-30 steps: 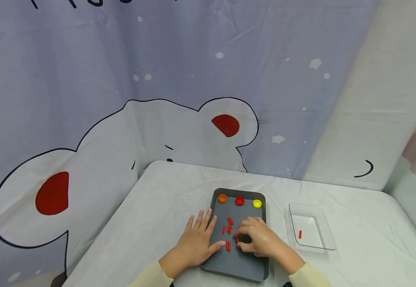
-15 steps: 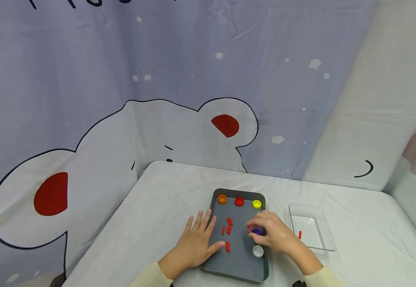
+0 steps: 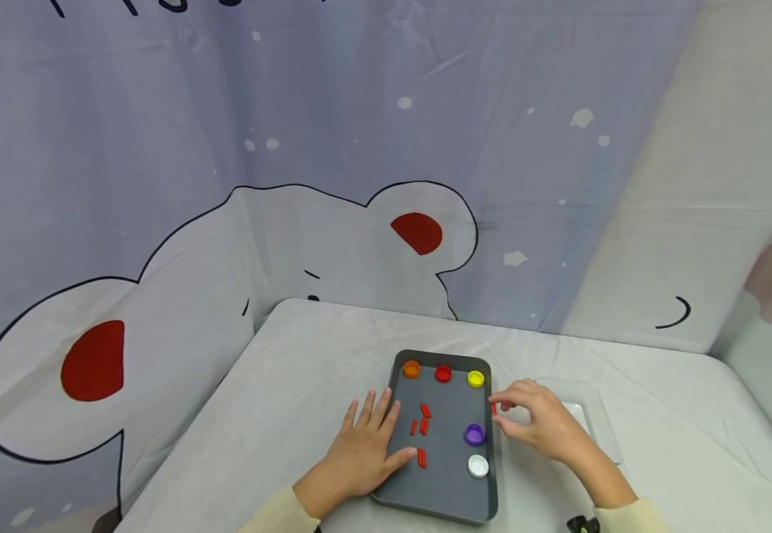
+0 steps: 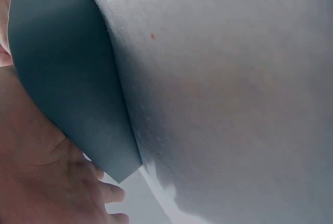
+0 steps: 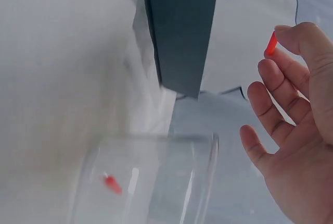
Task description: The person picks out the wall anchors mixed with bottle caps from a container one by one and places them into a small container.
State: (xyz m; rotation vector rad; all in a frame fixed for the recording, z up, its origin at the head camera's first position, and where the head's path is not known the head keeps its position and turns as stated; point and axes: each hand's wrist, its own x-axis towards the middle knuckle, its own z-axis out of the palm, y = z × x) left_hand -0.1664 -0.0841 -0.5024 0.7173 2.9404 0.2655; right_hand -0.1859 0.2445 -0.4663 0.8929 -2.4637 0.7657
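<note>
Two hands at work around a gray tray (image 3: pixel 442 494), and it's the right hand (image 3: pixel 548 420) that has the catch! Thumb and index finger pinch a small red stick (image 5: pixel 271 44) by its ends, a narrow, neat grip, with the other three fingers fanned loosely beneath it in the right wrist view. That forearm slants in from five o'clock, hand pointing toward ten, fingertips and stick right about the tray's three o'clock edge. Behind the hand, at three o'clock, sits a clear plastic box (image 3: pixel 605 422) with another red stick (image 5: pixel 113 184) lying inside.

Over to the left hand (image 3: pixel 362 453): it holds nothing, fingers straight and spread wide, pointing toward twelve and one at the tray's nine o'clock rim. Its thumb reaches in toward two o'clock, the tip just beside a pair of red sticks (image 3: pixel 422 457). More loose red sticks (image 3: pixel 423 426) lie above them, a bit left of the middle.

Round the tray's dial now: orange cap (image 3: pixel 411 369) at eleven, red cap (image 3: pixel 442 374) at twelve, yellow cap (image 3: pixel 475 379) at one, purple cap (image 3: pixel 474 434) at three, white cap (image 3: pixel 477 466) at four.
</note>
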